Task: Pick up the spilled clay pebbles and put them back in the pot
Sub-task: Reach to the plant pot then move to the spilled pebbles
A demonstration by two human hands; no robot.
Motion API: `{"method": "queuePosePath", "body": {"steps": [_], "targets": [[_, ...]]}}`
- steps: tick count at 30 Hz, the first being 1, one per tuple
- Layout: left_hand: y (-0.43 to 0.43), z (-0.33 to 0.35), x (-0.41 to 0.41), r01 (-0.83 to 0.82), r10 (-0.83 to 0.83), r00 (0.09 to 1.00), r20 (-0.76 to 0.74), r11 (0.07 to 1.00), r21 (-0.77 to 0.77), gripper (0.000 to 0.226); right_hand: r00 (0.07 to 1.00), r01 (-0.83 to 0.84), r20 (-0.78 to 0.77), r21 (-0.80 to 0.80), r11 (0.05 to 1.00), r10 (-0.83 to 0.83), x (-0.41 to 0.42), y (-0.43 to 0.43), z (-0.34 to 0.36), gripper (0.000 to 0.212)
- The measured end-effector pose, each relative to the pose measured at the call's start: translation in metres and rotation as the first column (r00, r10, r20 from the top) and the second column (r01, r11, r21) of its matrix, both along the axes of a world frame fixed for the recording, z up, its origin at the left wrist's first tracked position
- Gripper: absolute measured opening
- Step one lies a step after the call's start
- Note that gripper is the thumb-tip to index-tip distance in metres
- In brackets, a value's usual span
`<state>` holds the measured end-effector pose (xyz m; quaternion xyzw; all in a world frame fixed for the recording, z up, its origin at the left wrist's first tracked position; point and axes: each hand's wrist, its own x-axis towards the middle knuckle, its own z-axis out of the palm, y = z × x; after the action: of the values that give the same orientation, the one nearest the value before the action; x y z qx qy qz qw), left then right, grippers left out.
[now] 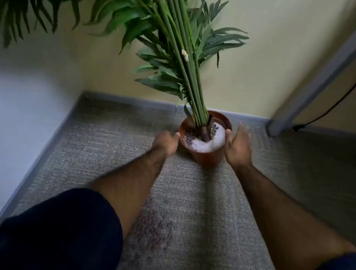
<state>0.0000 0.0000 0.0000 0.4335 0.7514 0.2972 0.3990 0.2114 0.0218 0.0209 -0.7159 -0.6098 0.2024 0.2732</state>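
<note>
A terracotta pot (208, 159) stands on the grey carpet near the wall, holding a tall green plant (181, 53) that leans left. Inside it I see white filler with a few brown clay pebbles (188, 139) along the left rim. My left hand (165, 142) touches the pot's left rim, fingers curled against it. My right hand (237, 144) is at the right rim with the thumb on the edge and the fingers spread, slightly blurred. A patch of spilled clay pebbles (154, 227) lies on the carpet between my forearms, close to me.
A white wall with a grey baseboard (46, 143) runs along the left. The yellow back wall is just behind the pot. A grey desk leg (324, 73) slants down at the right with a black cable (351, 87) and plug beside it.
</note>
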Motion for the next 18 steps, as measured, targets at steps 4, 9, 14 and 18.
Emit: {"method": "queuePosePath", "body": {"steps": [4, 9, 14, 18], "targets": [[0.011, -0.014, 0.02, -0.117, 0.142, 0.955, 0.259, 0.987, -0.107, 0.048, 0.935, 0.109, -0.326, -0.119, 0.987, -0.142, -0.01, 0.013, -0.016, 0.057], [0.018, -0.025, 0.038, -0.126, 0.184, 0.891, 0.415, 0.978, -0.164, 0.029, 0.855, 0.143, -0.462, -0.229, 0.963, -0.237, -0.02, 0.02, -0.026, 0.055], [0.025, -0.031, 0.057, -0.06, 0.201, 0.789, 0.58, 0.966, -0.253, 0.036, 0.806, 0.197, -0.477, -0.341, 0.919, -0.35, -0.02, 0.029, -0.036, 0.05], [0.031, -0.039, 0.07, -0.115, 0.227, 0.742, 0.631, 0.97, -0.214, 0.037, 0.842, 0.251, -0.36, -0.396, 0.883, -0.401, -0.022, 0.037, -0.036, 0.049]]}}
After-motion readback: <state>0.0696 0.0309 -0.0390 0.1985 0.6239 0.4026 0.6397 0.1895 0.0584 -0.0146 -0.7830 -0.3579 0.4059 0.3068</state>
